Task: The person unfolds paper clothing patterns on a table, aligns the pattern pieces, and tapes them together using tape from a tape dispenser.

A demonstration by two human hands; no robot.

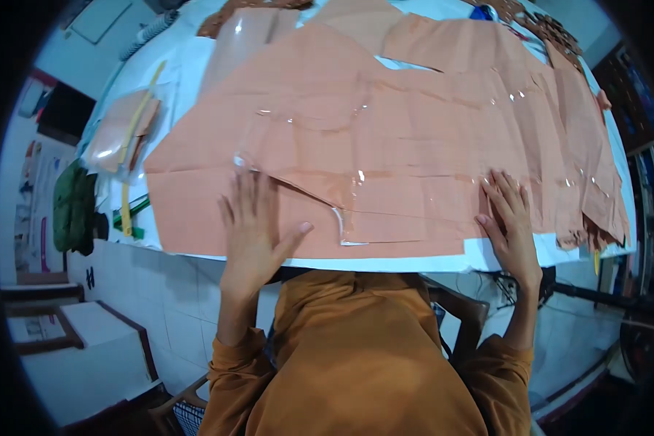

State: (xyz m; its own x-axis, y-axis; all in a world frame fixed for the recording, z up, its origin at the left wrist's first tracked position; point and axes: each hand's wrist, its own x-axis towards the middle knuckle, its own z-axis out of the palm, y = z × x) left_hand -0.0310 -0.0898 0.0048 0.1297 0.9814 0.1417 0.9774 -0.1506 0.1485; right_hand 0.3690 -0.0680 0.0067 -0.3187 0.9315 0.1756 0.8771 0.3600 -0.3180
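A large sheet of salmon-brown paper (189, 145) is spread over the table, with a taped paper pattern piece (429, 152) lying on top of it. Shiny strips of clear tape cross the pattern piece. My left hand (251, 225) rests flat, fingers apart, on the paper near the pattern's slanted lower left edge. My right hand (509, 218) lies with fingers spread on the pattern's lower right part, close to the table's front edge. Neither hand holds anything. Below a small curved notch, a bit of white shows beside the pattern's corner.
At the left lie a yellow measuring tape (139, 131), a clear plastic packet (112, 138) with folded brown paper and a green item (142, 211). More brown paper pieces (588, 160) hang together at the right. A chair (461, 309) stands under the front edge.
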